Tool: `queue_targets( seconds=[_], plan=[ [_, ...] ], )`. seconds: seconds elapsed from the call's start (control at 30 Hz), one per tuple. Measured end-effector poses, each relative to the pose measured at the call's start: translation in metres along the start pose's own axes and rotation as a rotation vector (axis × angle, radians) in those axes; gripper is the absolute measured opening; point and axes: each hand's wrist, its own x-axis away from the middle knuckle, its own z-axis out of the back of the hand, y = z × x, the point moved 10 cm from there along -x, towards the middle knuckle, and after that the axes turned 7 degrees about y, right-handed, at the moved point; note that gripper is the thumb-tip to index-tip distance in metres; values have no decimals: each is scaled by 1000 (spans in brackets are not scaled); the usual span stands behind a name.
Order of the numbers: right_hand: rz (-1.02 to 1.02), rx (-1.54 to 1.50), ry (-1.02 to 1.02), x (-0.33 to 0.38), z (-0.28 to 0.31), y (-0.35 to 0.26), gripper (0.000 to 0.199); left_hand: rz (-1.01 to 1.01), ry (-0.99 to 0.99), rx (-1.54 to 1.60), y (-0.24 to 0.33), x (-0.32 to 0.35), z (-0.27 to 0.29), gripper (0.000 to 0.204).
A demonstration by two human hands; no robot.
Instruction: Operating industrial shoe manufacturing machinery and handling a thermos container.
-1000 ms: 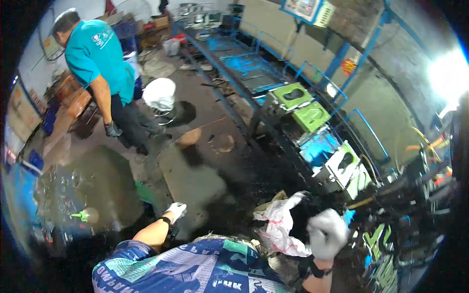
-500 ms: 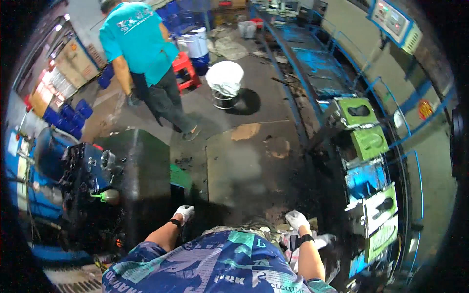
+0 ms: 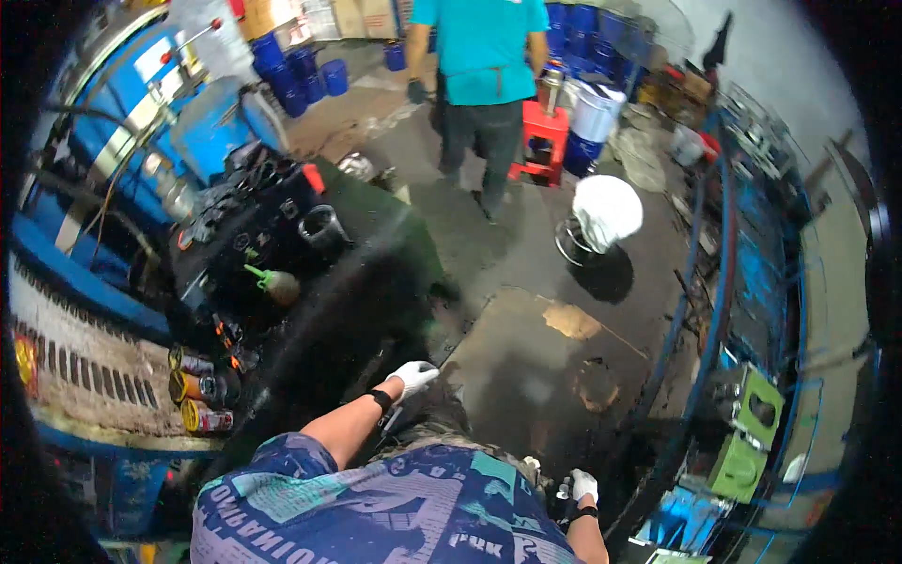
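Note:
My left hand [image 3: 414, 378], in a white glove with a black band at the wrist, hangs beside my body near a large dark machine surface [image 3: 376, 273]. Its fingers look loosely curled together, and nothing shows in them. A thin pale strip [image 3: 390, 419] lies just below that wrist; whether the hand touches it I cannot tell. At my other side, low in the view, is my right hand [image 3: 583, 486], also gloved and banded. Thumb and fingers appear apart there, with no held thing visible. Both hands are small and partly blurred.
A round stool with a white cover [image 3: 607, 211] stands ahead. Beyond it are a red plastic stool [image 3: 543, 141], a white bucket [image 3: 594, 108] and a person in a teal shirt [image 3: 484, 56]. Green-topped fixtures [image 3: 759, 409] line the right; cans [image 3: 202, 416] stand at left.
My view has swung left, so the stool and the person now sit farther right in it. More of the left-hand machine and the cans shows. Both hands remain at my sides.

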Motion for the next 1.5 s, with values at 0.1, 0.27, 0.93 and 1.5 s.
queue_targets(
  seconds=[0.1, 0.27, 0.93, 1.5],
  plan=[
    [-64, -117, 11, -21, -23, -63, 15, -75, 60, 37, 11, -50, 38, 48],
    [37, -140, 94, -35, -75, -186, 17, -193, 8, -4, 110, -112, 97, 44],
    [67, 228, -168, -242, -259, -549, 35, -959, 154, 334, 537, -178, 355, 21],
    [204, 186, -183, -554, -204, -989, 30, -1778, -394, 145, 989, -400, 352, 15]
  ],
)
